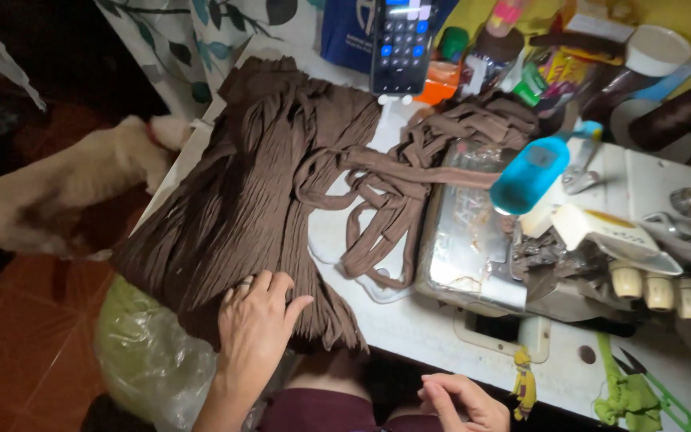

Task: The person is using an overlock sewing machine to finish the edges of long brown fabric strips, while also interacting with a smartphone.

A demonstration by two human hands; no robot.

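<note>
Under your left hand (255, 326) lies the brown cloth (257, 192), spread over the table (409, 328) edge; your fingers rest flat on its near hem, slightly apart, wrist angled up from below. Your right hand (461, 402) hovers low beside your lap, fingers loosely curled, holding nothing

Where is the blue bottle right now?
In the head view the blue bottle lies tilted on the sewing machine, right of centre, just right of the brown fabric strips.
</note>
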